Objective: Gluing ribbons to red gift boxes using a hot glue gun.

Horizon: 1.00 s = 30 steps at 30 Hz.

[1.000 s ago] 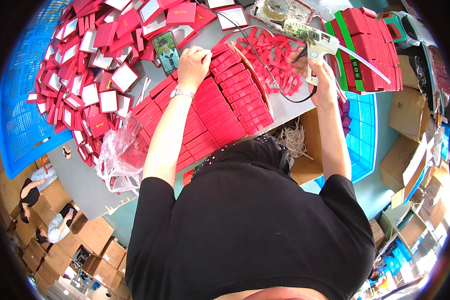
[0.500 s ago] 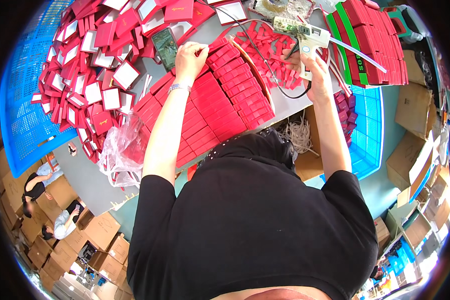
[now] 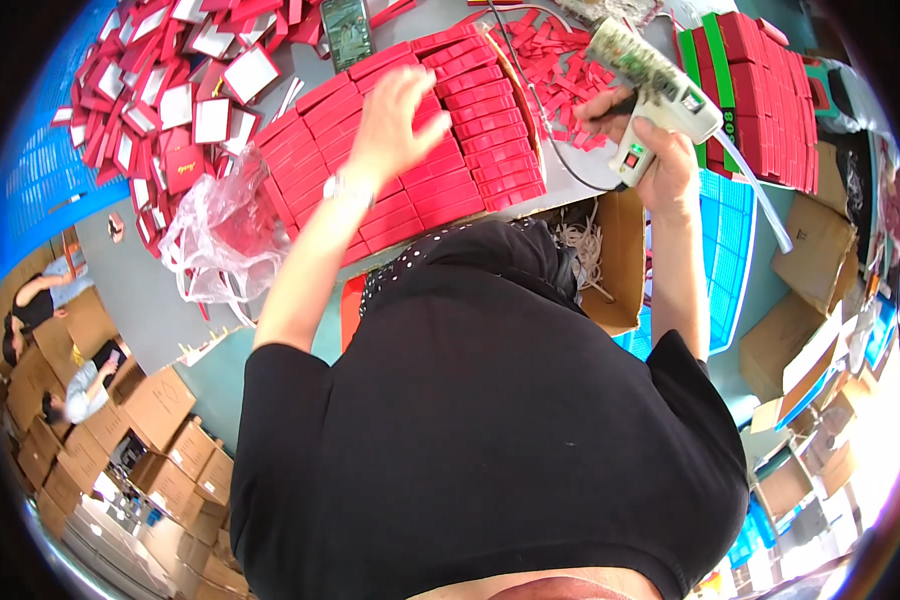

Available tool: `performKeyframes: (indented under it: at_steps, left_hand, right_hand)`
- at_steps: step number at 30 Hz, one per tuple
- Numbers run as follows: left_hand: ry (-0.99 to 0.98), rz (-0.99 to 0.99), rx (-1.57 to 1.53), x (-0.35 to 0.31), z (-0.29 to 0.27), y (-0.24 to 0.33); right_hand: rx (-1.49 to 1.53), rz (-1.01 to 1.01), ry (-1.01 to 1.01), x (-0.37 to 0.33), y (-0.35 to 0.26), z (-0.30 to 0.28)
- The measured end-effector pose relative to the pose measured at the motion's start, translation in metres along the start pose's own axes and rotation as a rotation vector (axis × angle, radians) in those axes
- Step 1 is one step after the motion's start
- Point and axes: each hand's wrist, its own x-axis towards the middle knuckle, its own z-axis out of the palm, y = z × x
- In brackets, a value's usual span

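My left hand (image 3: 395, 128) hovers over or rests on the stacked rows of red boxes (image 3: 420, 200), its fingers and thumb apart and nothing visible in them. Whether its fingertips touch the boxes I cannot tell. In my right hand (image 3: 670, 165) is a white glue gun (image 3: 660, 85), gripped by its handle, its stained front end tilted up to the left. A pale glue stick (image 3: 760, 195) juts out of its back, and a black cord runs from the handle. Beneath and left of the gun lie many small red strips (image 3: 560, 70).
Loose red boxes with white insides (image 3: 175, 105) heap up at the left, beside a phone (image 3: 347, 35) and a clear plastic bag (image 3: 220, 240). Blue crates (image 3: 725, 250) flank the table. A cardboard box (image 3: 625, 260) holds white strips. Green-banded red boxes (image 3: 770, 100) stand at right.
My left hand has drawn back from beside the phone toward the middle of the stacked boxes, and its fingers have spread. The glue gun has turned and shifted right in my right hand's grip.
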Motion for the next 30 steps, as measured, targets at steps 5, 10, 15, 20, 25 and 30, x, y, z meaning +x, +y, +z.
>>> performKeyframes:
  at_steps: [5,10,15,20,25,30]
  left_hand:
    - [-0.283,-0.17,0.013,-0.112,-0.016,0.058]
    - [-0.242,-0.196,0.188,-0.128,-0.005,0.056]
    - [-0.242,-0.197,0.19,-0.128,0.002,0.052]
    - [-0.127,-0.248,0.247,-0.113,0.016,0.048]
    - [-0.038,-0.307,0.139,-0.104,0.021,0.048]
    - [-0.02,-0.261,-0.016,-0.115,0.014,0.042]
  right_hand:
    - [-0.368,0.214,-0.012,-0.016,0.027,0.011]
    - [-0.17,0.386,-0.004,-0.028,0.047,0.033]
    - [-0.166,0.362,-0.046,-0.03,0.061,0.032]
    - [-0.24,0.276,0.033,-0.025,0.054,0.039]
    - [-0.405,0.274,-0.117,-0.03,0.05,0.037]
    - [-0.427,0.449,-0.243,-0.054,0.073,0.038]
